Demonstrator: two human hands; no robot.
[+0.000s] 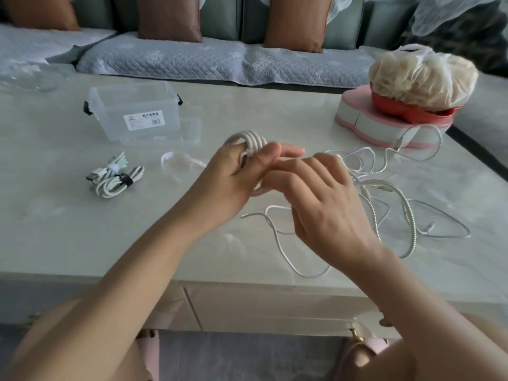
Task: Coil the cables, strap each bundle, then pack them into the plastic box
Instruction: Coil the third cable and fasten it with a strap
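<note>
My left hand (236, 171) grips a coil of white cable (248, 140), whose loops show above its fingers. My right hand (324, 199) sits right beside it, fingers stretched toward the coil; whether it holds the cable's loose tail is hidden. The tail (277, 237) trails down onto the table. Several loose white and braided cables (395, 204) lie tangled at the right. Two strapped cable bundles (115, 177) lie at the left. An empty clear plastic box (137, 114) stands at the back left, its lid (189, 130) next to it. White straps (178, 160) lie in front of the box.
A pink and white container (384, 125) with a red tray (398, 108) and a full plastic bag (420, 75) stands at the back right. One cable runs up to it. A sofa (192, 59) with cushions lies beyond the table's far edge.
</note>
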